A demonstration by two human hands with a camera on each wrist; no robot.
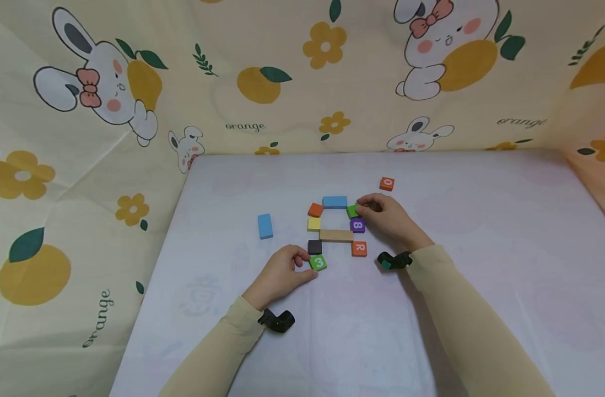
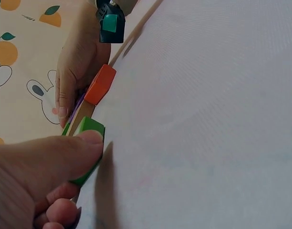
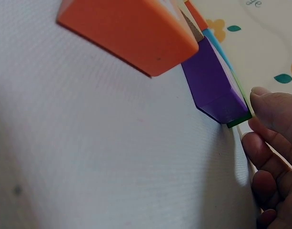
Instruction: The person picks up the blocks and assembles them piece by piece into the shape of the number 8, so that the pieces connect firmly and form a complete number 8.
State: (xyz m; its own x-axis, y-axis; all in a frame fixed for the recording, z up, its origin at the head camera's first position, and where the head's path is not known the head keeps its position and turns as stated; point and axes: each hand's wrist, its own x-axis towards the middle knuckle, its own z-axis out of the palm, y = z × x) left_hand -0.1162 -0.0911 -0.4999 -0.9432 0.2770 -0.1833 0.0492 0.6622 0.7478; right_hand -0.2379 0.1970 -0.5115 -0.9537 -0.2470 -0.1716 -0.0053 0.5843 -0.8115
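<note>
Small coloured blocks form an A-like outline on the table. At its lower left, my left hand (image 1: 281, 274) pinches the green block (image 1: 318, 262) marked 3, thumb on the near side. That block sits just below a black block (image 1: 314, 247). At the upper right, my right hand (image 1: 389, 219) holds another green block (image 1: 352, 211) by its right end with thumb and index finger. Under it lie a purple block (image 1: 357, 225) marked 8 and an orange block (image 1: 359, 249) marked R. A tan plank (image 1: 336, 236) spans the middle; a blue block (image 1: 334, 202) tops the outline.
The outline's left side also has a plain orange block (image 1: 315, 209) and a yellow block (image 1: 314, 224). A separate blue block (image 1: 265, 226) lies to the left, and an orange block (image 1: 387, 183) marked 0 lies at the back right. A printed cloth wall (image 1: 282, 132) stands behind the table.
</note>
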